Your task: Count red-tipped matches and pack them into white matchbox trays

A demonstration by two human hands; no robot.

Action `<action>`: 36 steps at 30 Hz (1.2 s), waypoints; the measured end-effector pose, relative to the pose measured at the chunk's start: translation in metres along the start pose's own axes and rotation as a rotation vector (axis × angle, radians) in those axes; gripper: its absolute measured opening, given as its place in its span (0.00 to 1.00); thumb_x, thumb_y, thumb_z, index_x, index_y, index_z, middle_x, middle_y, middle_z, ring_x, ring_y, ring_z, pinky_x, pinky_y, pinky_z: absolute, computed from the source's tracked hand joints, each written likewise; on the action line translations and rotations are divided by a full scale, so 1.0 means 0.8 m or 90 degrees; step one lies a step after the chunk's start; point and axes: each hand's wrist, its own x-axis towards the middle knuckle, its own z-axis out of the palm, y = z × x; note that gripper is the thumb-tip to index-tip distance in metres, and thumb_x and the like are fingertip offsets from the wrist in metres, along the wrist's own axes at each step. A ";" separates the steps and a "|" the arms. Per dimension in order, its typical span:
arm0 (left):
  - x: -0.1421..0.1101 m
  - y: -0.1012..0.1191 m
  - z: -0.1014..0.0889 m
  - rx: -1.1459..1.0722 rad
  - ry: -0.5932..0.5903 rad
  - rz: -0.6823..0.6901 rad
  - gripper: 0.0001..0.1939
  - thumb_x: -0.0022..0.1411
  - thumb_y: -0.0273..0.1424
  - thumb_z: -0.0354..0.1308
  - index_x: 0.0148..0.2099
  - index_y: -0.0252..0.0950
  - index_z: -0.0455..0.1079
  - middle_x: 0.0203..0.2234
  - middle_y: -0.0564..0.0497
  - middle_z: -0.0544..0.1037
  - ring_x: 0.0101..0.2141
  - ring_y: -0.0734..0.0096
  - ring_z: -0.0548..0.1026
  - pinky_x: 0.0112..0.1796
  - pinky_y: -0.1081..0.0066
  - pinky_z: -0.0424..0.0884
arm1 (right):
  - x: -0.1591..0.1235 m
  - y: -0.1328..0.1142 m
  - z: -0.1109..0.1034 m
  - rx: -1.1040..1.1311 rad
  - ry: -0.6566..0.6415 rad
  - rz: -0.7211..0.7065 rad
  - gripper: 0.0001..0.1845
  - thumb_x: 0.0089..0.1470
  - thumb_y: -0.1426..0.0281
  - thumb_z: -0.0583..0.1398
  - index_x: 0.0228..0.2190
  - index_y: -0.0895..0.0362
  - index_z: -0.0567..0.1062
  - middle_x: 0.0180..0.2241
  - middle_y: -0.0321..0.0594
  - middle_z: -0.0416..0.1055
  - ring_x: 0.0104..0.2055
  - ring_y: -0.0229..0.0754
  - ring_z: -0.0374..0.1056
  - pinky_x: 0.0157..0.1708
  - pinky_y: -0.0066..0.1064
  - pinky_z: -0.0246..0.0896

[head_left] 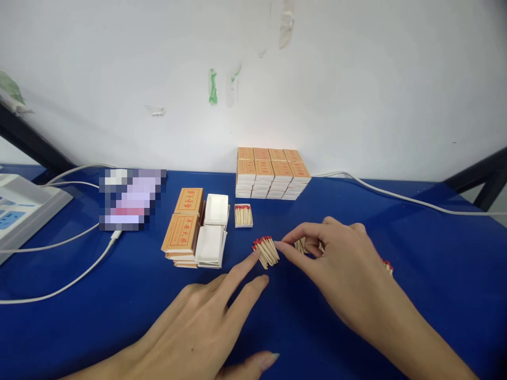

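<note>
A small bunch of red-tipped matches (266,249) lies on the blue table (119,295). My left hand (206,322) is spread flat, its index fingertip touching the bunch from the left. My right hand (336,264) reaches in from the right, its index fingertip against the bunch. The fingers of that hand curl over more matches (301,245), and a few red tips (388,265) show beyond the wrist. An open tray filled with matches (243,215) sits just behind.
A block of stacked orange matchboxes (271,173) stands against the white wall. Orange sleeves (182,224) and empty white trays (214,229) are piled at centre left. White cables (71,282) and a white device (19,208) lie at the left.
</note>
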 end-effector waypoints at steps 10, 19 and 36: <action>0.002 0.001 -0.001 -0.004 -0.012 -0.005 0.32 0.76 0.44 0.60 0.74 0.34 0.63 0.76 0.33 0.64 0.60 0.46 0.82 0.45 0.53 0.88 | 0.002 0.018 -0.003 -0.179 0.035 -0.004 0.08 0.65 0.65 0.70 0.32 0.48 0.86 0.28 0.36 0.82 0.42 0.57 0.73 0.45 0.49 0.48; -0.002 0.002 0.000 0.019 0.022 0.011 0.30 0.79 0.46 0.54 0.73 0.33 0.65 0.74 0.33 0.66 0.58 0.49 0.85 0.44 0.56 0.89 | -0.005 0.022 0.012 -0.264 0.150 -0.086 0.09 0.65 0.67 0.68 0.30 0.50 0.82 0.25 0.36 0.80 0.36 0.54 0.70 0.41 0.46 0.45; 0.000 0.000 0.002 0.026 0.036 0.015 0.30 0.80 0.46 0.54 0.73 0.32 0.65 0.73 0.32 0.68 0.56 0.51 0.86 0.42 0.57 0.89 | -0.006 0.020 0.009 -0.295 0.107 -0.068 0.12 0.66 0.65 0.67 0.28 0.50 0.80 0.25 0.36 0.80 0.36 0.57 0.72 0.41 0.46 0.44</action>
